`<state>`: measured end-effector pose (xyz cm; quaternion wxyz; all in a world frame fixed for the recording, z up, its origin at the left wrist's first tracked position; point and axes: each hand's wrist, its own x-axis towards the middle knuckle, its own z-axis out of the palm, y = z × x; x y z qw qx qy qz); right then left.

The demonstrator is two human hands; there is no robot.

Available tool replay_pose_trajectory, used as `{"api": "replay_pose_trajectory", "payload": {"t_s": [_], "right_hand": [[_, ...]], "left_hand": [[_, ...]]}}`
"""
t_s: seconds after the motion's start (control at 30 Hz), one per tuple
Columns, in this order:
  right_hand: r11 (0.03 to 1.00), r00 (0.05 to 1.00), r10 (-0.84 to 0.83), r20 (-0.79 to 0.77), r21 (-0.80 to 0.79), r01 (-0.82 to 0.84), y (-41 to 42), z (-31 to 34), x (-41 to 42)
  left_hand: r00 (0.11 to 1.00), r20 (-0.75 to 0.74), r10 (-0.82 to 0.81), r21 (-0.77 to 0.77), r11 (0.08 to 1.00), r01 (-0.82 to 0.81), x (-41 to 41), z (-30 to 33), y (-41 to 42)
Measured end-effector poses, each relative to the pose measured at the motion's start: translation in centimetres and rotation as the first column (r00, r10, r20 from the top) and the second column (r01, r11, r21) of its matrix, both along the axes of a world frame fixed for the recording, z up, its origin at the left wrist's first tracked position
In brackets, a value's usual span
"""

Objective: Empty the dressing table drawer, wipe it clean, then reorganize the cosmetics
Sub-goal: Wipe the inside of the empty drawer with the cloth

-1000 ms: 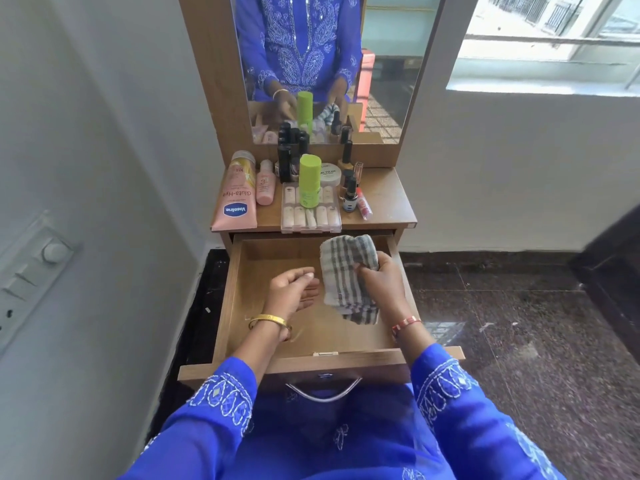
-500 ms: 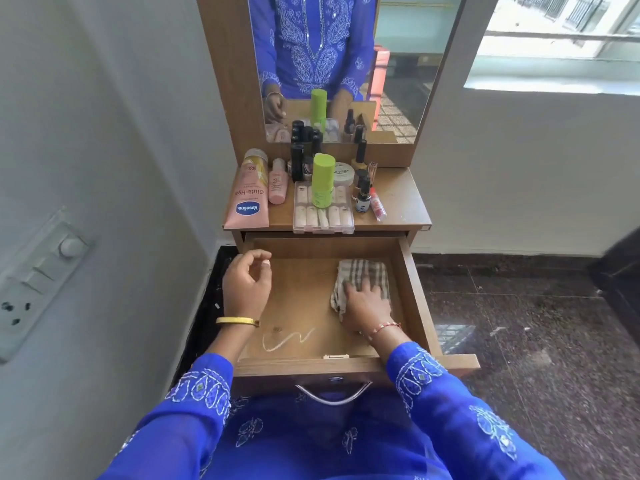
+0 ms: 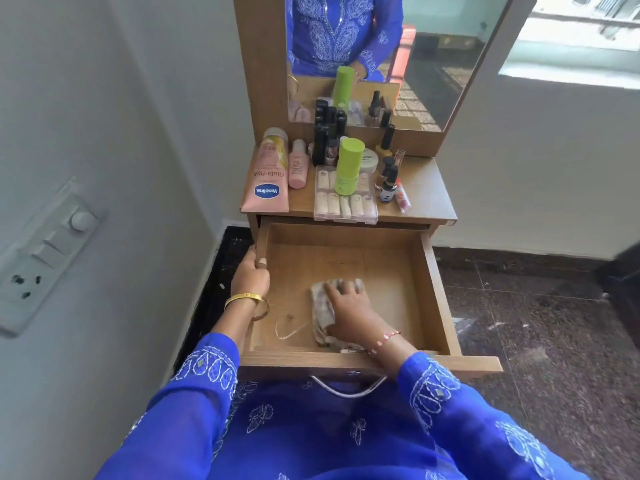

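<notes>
Our left hand (image 3: 252,276) has left mid-air and now grips the left wall of the drawer (image 3: 429,292). Our right hand (image 3: 348,306) presses flat on the cloth (image 3: 319,301), which has slid nearer the frame's centre. We judge wiping underway: a white smear (image 3: 291,329) remains lower left, and the cosmetics (image 3: 349,164) wait above on the tabletop.

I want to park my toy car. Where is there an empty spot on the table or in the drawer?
The table top is bare at its right end, past the red tube. The drawer floor is bare between its back wall and the cloth, and right of the right hand. From the Vaseline tube to the clear case the top is crowded.
</notes>
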<state>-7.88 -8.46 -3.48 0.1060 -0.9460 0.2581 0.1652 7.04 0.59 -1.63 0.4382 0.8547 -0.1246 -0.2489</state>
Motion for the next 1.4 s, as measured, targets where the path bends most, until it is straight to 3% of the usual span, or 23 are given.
{"api": "replay_pose_trajectory", "payload": {"t_s": [0.13, 0.27, 0.33, 0.4, 0.5, 0.57, 0.7, 0.83, 0.93, 1.07, 1.17, 1.4], "right_hand": [[0.967, 0.976, -0.215, -0.036, -0.146, 0.208, -1.9, -1.0, 1.0], [0.922, 0.920, -0.385, -0.080, -0.082, 0.379, -3.5, 0.5, -0.5], [0.970, 0.954, -0.227, -0.195, -0.129, 0.204, -3.0, 1.2, -1.4], [0.999, 0.969, -0.010, -0.246, -0.043, 0.000, -1.5, 2.2, -1.6], [0.963, 0.945, 0.264, -0.193, 0.108, -0.247, 1.1, 3.1, -0.2], [0.937, 0.934, 0.334, -0.130, 0.150, -0.314, 2.6, 2.2, 1.4], [0.950, 0.953, 0.303, -0.012, 0.081, -0.301, 2.3, 0.2, 4.8], [0.979, 0.980, 0.201, -0.011, -0.025, -0.201, -2.5, -1.2, 6.4], [0.984, 0.982, 0.174, -0.074, 0.036, -0.172, -2.5, -0.4, 6.5], [0.895, 0.892, 0.415, -0.182, 0.256, -0.364, 0.0, 1.6, 3.5], [0.858, 0.877, 0.439, -0.197, 0.383, -0.343, 1.5, 1.1, 1.5], [0.919, 0.908, 0.370, -0.195, 0.219, -0.327, 1.3, 1.0, 5.7]], "left_hand": [[1.000, -0.009, -0.014, -0.019, 1.000, 0.014, -0.1, 0.0, 0.2], [1.000, -0.021, -0.001, -0.018, 1.000, 0.000, 0.1, -0.3, 0.2], [1.000, -0.030, 0.004, -0.027, 1.000, -0.005, 0.1, -0.6, 0.1], [0.999, -0.036, 0.011, -0.041, 0.999, -0.012, 0.3, -0.9, 0.1], [0.999, -0.038, 0.010, -0.049, 0.999, -0.012, 0.2, -1.1, 0.1], [0.999, -0.046, 0.016, -0.050, 0.999, -0.018, 0.2, -1.2, 0.1], [0.998, -0.064, 0.019, -0.074, 0.997, -0.023, 0.4, -1.5, 0.2], [0.998, -0.060, 0.026, -0.072, 0.997, -0.030, -0.1, -1.0, 0.3], [0.998, -0.056, 0.024, -0.069, 0.997, -0.028, 0.0, -0.9, 0.3], [0.998, -0.052, 0.026, -0.078, 0.997, -0.030, 0.1, -1.2, 0.4], [0.999, -0.047, 0.023, -0.049, 0.999, -0.025, 0.2, -1.4, 0.3], [0.999, -0.041, 0.011, -0.048, 0.999, -0.013, 0.0, -1.1, 0.4]]}}
